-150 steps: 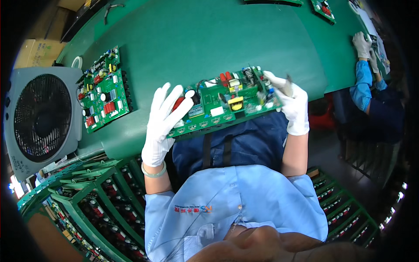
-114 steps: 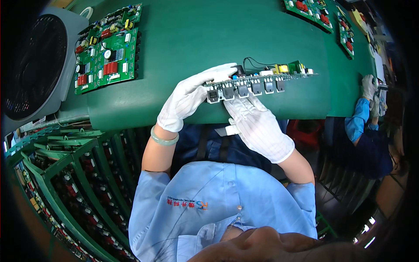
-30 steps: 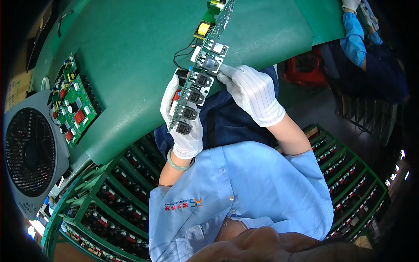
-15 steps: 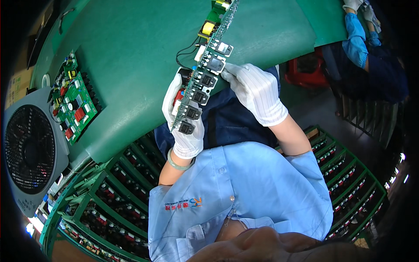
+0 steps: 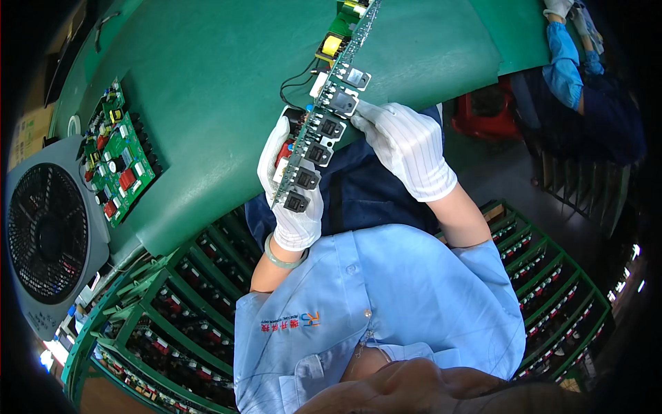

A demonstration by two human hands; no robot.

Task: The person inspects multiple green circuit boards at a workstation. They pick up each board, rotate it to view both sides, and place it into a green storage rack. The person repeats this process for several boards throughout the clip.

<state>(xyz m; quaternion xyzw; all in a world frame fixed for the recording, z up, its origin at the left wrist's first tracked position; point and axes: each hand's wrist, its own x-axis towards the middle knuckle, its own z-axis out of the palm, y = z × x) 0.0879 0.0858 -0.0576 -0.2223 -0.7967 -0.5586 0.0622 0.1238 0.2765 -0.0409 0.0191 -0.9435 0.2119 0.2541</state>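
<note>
Tilted steeply above the bench edge is a long green circuit board (image 5: 356, 40), its solder side partly turned toward me. My left hand (image 5: 298, 226), in a white striped glove, is closed round its lower part from the left; some of its fingers are hidden behind the board. A row of several black power transistors with metal tabs stands along the board's right side. My right hand (image 5: 408, 148), gloved alike, is pinched, with its fingertips at the edge of one transistor (image 5: 343, 101). A yellow-wrapped transformer (image 5: 332, 47) and black wires show on the board's far side.
On the green bench mat (image 5: 214, 90) lies another circuit board (image 5: 123, 162), beside a grey box fan (image 5: 48, 231). Green racks (image 5: 172, 303) filled with boards flank me on both sides. A red stool (image 5: 486, 110) and a co-worker's blue sleeve (image 5: 562, 69) are at right.
The board and both hands have shifted very slightly to the right. Both hands keep the same hold.
</note>
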